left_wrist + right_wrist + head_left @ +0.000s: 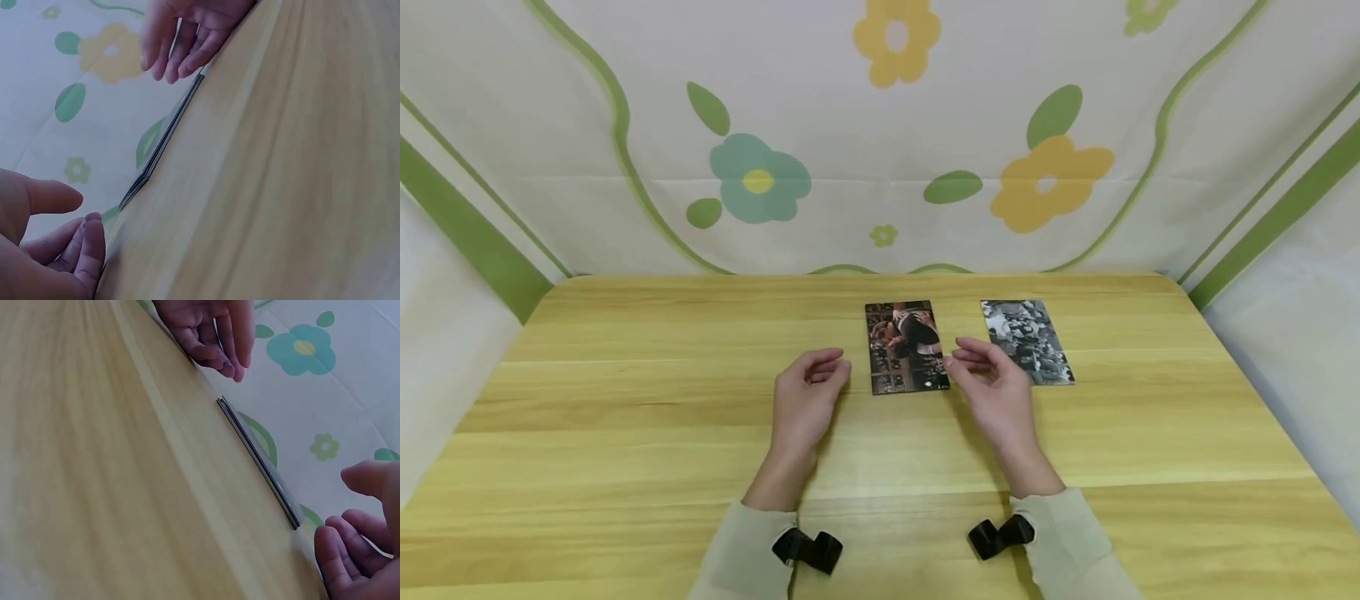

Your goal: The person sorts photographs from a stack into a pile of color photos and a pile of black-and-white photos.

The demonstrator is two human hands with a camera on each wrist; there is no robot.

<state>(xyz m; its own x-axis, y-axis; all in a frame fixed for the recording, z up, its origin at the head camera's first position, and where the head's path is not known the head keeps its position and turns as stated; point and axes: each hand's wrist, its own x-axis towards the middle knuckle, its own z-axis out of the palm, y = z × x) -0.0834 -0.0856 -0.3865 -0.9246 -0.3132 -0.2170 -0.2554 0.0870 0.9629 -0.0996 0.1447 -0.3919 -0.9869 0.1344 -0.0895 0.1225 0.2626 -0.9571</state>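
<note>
Near the middle of the table lies a dark photo card (906,346) with a colour picture turned sideways. From the side, in the right wrist view, it appears as a thin layered stack of cards (259,465). My left hand (808,396) hovers to its left, fingers loosely bent, holding nothing. My right hand (996,396) is at the stack's right edge with thumb and fingers apart; in the right wrist view a gap shows between hand and stack. Beyond the right hand lies a black-and-white photo card (1028,340), its lower left part hidden behind the hand.
The wooden table (625,433) ends at a floral cloth backdrop (880,150) behind the cards. Cloth walls also rise along the left and right sides. A black wrist camera (808,550) is strapped at the left sleeve, another black camera (1000,536) at the right.
</note>
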